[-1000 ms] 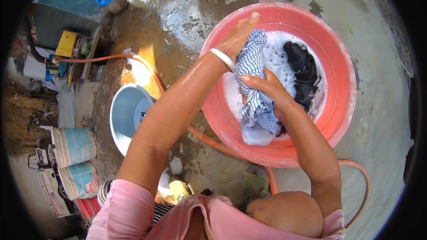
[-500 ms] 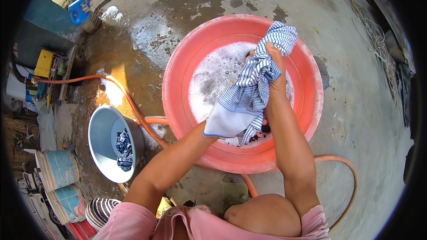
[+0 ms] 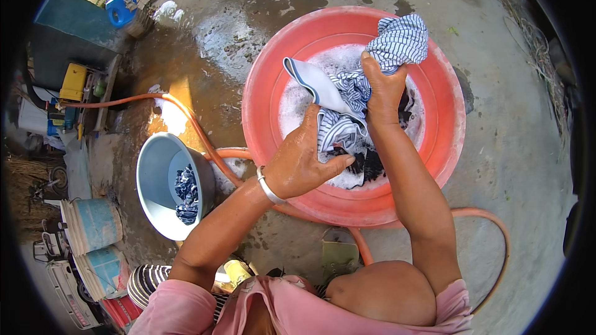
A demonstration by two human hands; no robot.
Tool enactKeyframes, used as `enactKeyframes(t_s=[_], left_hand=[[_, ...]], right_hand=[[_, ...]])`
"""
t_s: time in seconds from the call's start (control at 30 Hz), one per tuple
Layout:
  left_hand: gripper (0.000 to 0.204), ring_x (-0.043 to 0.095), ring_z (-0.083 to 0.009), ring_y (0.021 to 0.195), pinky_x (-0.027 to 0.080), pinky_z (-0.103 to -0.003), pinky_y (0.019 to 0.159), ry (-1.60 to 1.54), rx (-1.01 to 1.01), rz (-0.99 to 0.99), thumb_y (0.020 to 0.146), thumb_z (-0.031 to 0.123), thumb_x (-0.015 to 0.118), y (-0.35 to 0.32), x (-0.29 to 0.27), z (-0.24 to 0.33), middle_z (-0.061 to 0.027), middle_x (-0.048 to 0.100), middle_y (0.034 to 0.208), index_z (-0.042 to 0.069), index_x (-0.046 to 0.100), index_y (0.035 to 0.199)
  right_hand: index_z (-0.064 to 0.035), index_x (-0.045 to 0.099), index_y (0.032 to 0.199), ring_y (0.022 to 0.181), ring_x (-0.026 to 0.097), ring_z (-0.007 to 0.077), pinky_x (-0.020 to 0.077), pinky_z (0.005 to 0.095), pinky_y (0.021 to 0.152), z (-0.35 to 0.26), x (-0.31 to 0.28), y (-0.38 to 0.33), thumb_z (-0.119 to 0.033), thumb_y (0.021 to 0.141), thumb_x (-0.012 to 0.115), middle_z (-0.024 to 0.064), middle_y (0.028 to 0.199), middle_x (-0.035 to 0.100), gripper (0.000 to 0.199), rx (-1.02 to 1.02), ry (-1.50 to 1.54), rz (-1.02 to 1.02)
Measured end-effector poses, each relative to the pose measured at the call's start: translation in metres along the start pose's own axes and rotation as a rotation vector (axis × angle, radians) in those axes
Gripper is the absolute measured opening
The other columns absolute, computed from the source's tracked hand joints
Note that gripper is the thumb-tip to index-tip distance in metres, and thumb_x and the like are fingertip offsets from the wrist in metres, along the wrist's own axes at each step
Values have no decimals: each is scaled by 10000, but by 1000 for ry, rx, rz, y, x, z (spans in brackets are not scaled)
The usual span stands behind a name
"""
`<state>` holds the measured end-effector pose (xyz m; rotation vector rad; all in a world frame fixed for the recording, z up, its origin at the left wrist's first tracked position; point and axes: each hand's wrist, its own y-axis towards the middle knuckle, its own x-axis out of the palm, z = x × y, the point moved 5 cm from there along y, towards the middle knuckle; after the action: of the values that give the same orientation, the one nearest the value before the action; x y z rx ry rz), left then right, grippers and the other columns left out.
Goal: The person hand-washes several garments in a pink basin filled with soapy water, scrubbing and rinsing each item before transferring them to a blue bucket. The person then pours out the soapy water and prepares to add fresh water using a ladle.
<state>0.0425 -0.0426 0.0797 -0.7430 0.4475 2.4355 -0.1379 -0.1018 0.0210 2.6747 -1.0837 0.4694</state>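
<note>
A wet blue-and-white striped garment (image 3: 397, 43) with a plain white part edged in blue is held bunched over the large red tub (image 3: 261, 74). My right hand (image 3: 385, 96) is closed round its middle, and a wad of the cloth sticks out beyond the thumb. At the garment's near left side is my left hand (image 3: 298, 158), with a light bangle at the wrist. Its thumb stands apart, while its other fingers are partly hidden behind the cloth they grip. Foamy water (image 3: 338, 59) and dark clothing (image 3: 372, 164) lie in the tub below.
A smaller grey-blue basin (image 3: 149, 167) with a dark patterned cloth (image 3: 186, 195) stands left of the tub. An orange hose (image 3: 202, 130) runs across the wet concrete and around the tub. Stacked buckets (image 3: 99, 226) stand lower left, a blue container (image 3: 121, 7) far left.
My left hand has come out from under the garment and now shows at its near side. The white part has swung up and left. The right hand keeps its grip.
</note>
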Motion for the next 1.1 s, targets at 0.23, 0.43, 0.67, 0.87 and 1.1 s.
enactKeyframes(t_s=[0.23, 0.43, 0.67, 0.87, 1.1], left_hand=[[647, 552, -319, 877, 444, -393, 685, 720, 338, 288, 571, 196, 815, 22, -24, 34, -189, 546, 1078, 85, 573, 1160], [695, 536, -376, 1002, 475, -436, 812, 260, 467, 285, 580, 146, 827, 40, -9, 20, -191, 474, 1197, 129, 539, 1212], [256, 618, -215, 787, 507, -341, 692, -329, -46, 457, 796, 123, 717, 49, 0, -37, -91, 610, 905, 31, 606, 1008], [224, 650, -155, 799, 533, -305, 704, -1262, -613, 366, 901, 225, 585, 59, 31, -55, -46, 664, 907, 47, 636, 1026], [385, 601, -189, 1053, 506, -331, 902, -1565, -526, 33, 925, 262, 555, 35, 23, -103, -77, 617, 1176, 59, 524, 1251]], right_hand=[[-2, 640, 878, 586, 619, 144, 507, 266, 518, 35, 14, -30, -152, 804, 683, 74, 787, 647, 173, 519, 356, -152], [27, 548, 966, 687, 623, 159, 510, 290, 556, 23, 9, -30, -113, 758, 713, 98, 852, 611, 300, 459, 309, -110], [15, 400, 1171, 805, 551, 171, 487, 298, 726, -10, 13, -30, -106, 692, 736, 71, 986, 521, 598, 291, 143, -5], [34, 381, 1188, 869, 620, 292, 508, 358, 759, -53, 18, -38, -147, 665, 746, 187, 1040, 570, 663, -378, -445, -146], [-25, 411, 1209, 856, 625, 349, 513, 397, 742, -68, 38, -93, -233, 600, 805, 165, 1030, 585, 754, -580, -449, -463]])
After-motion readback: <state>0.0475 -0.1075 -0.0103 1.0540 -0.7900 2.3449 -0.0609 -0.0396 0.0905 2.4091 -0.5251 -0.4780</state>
